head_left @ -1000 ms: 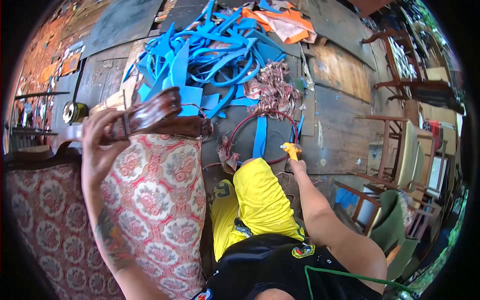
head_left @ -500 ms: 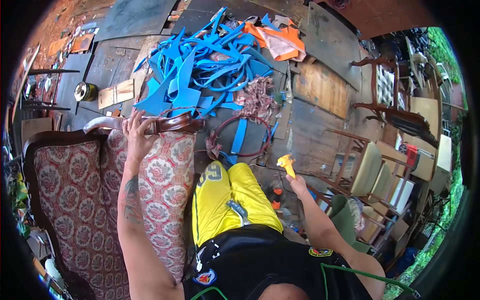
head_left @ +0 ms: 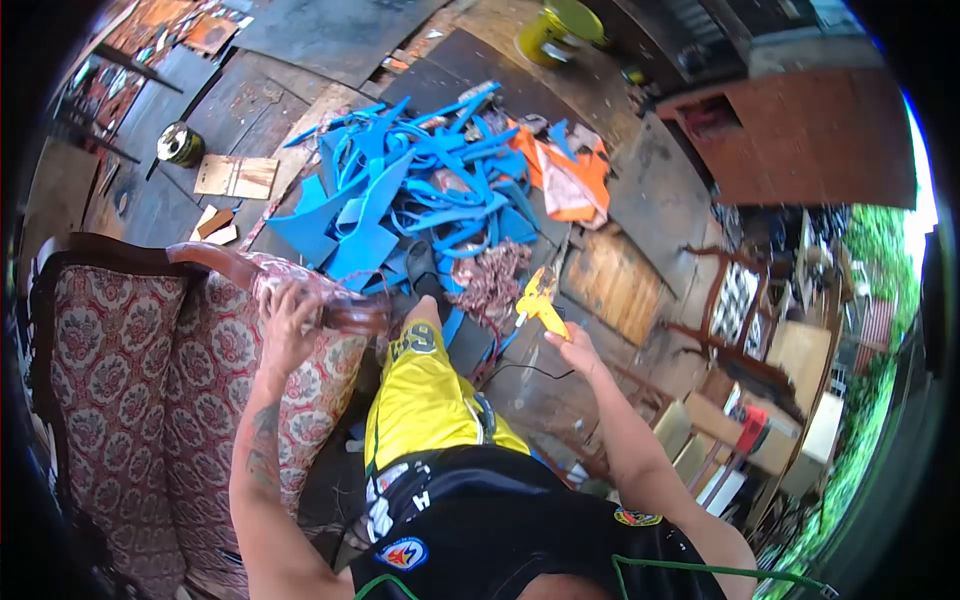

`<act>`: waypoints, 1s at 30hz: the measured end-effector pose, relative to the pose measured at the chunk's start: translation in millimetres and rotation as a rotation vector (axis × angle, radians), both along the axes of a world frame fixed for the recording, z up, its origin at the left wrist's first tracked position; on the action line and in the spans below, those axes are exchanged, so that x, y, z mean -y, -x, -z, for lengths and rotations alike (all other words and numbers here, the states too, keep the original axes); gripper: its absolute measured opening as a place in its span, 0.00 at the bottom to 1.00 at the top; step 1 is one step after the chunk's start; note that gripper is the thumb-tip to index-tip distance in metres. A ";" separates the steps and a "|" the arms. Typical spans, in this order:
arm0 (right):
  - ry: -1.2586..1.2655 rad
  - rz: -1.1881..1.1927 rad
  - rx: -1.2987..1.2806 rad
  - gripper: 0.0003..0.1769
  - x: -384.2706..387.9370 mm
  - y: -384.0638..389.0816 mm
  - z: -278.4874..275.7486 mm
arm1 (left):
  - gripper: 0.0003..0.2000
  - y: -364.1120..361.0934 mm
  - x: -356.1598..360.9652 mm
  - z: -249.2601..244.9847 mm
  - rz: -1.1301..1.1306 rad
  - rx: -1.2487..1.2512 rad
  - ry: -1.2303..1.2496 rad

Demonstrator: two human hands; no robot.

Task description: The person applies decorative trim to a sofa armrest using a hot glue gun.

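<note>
A yellow glue gun [head_left: 541, 305] is in my right hand [head_left: 574, 350], with my fingers around its handle. Its tip points to the left, and a thin black cord [head_left: 535, 368] hangs from it. My left hand [head_left: 288, 322] is on the front end of the sofa's armrest [head_left: 215, 260], fingers bent over it and slightly blurred. The sofa [head_left: 225, 370] has red and cream floral upholstery and a dark carved wooden frame. Part of the armrest is hidden under the left hand.
Blue foam strips [head_left: 400, 190] lie heaped on the board floor, beside an orange cloth [head_left: 570, 180] and a ragged pinkish cloth [head_left: 495, 280]. Wooden chairs [head_left: 735, 300] stand at the right. A tin can [head_left: 180, 145] and a yellow bucket [head_left: 560, 30] are farther off.
My view has shifted and turned. The glue gun has moved up and left in view, its tip showing more. My left hand has shifted along the armrest, and a foot now shows near the foam.
</note>
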State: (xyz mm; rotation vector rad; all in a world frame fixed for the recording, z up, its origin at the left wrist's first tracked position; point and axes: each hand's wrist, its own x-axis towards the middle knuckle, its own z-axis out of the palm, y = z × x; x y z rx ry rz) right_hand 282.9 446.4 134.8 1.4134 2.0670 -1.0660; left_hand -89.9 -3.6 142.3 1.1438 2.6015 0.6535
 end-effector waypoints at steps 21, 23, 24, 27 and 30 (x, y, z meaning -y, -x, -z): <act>0.127 -0.660 0.184 0.23 -69.9 299.7 202.5 | 0.22 15.6 -16.1 -13.9 -0.033 0.204 0.360; 0.218 -0.563 0.279 0.23 -57.9 328.5 192.4 | 0.24 11.6 -13.8 -13.0 -0.017 0.187 0.403; 0.226 -0.577 0.288 0.23 -50.6 337.9 187.4 | 0.24 9.7 -14.2 -14.6 -0.029 0.199 0.410; 0.178 -0.594 0.228 0.24 -41.5 364.4 185.5 | 0.26 5.4 -24.1 -23.3 -0.066 0.207 0.461; 0.352 -0.665 0.241 0.31 -42.3 386.7 200.0 | 0.26 -5.0 -40.7 -35.6 -0.180 0.187 0.564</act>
